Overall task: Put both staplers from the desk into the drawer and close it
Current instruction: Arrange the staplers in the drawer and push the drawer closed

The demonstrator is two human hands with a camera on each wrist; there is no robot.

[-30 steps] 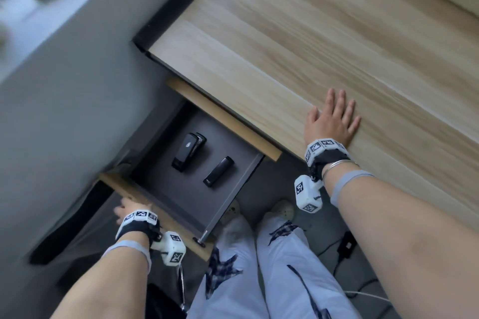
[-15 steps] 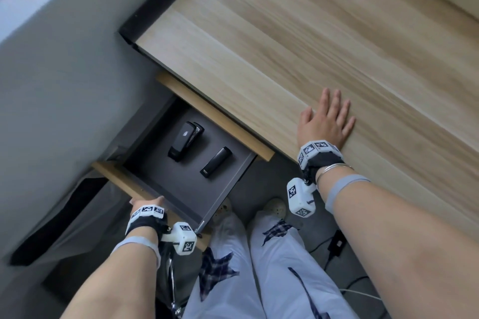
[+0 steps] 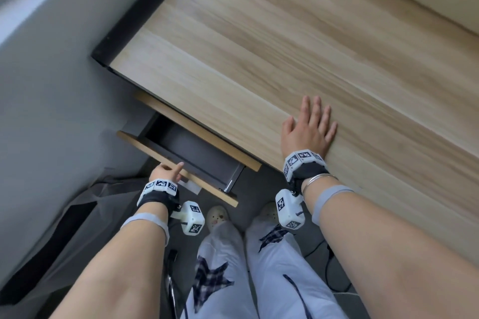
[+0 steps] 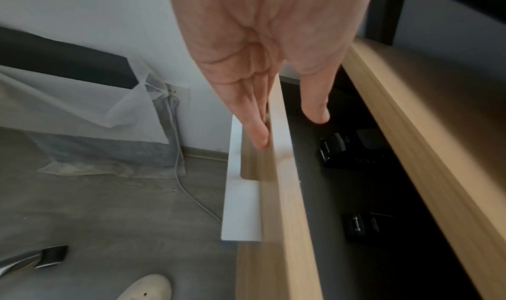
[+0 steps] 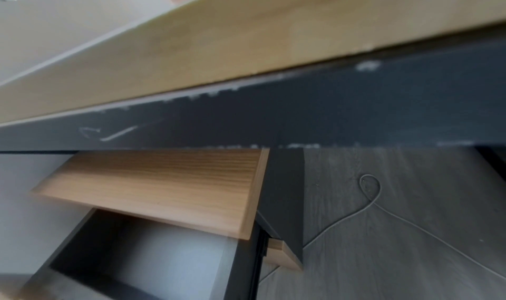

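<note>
The drawer [image 3: 197, 155] under the wooden desk [image 3: 259, 59] stands only partly out, its grey inside half covered by the desk edge. My left hand [image 3: 166, 172] is at the drawer's wooden front [image 4: 290, 196]. Its straight fingers [image 4: 254, 131] lie against the outer face by the white handle strip [image 4: 240, 207], and the thumb [image 4: 315, 107] reaches over the top edge. Two black staplers [image 4: 332, 151] [image 4: 358, 226] lie inside the drawer; the head view hides them. My right hand [image 3: 308, 127] rests flat on the desk near its front edge, holding nothing.
My legs in pale trousers [image 3: 233, 267] and light shoes [image 3: 217, 215] stand just in front of the drawer. Cables [image 5: 369, 196] run over the grey floor. A white cloth [image 4: 82, 109] hangs over something dark by the wall at the left.
The drawer has slid most of the way in under the desk, with my left hand moving forward against its front. The staplers have gone out of the head view. My right hand has stayed flat.
</note>
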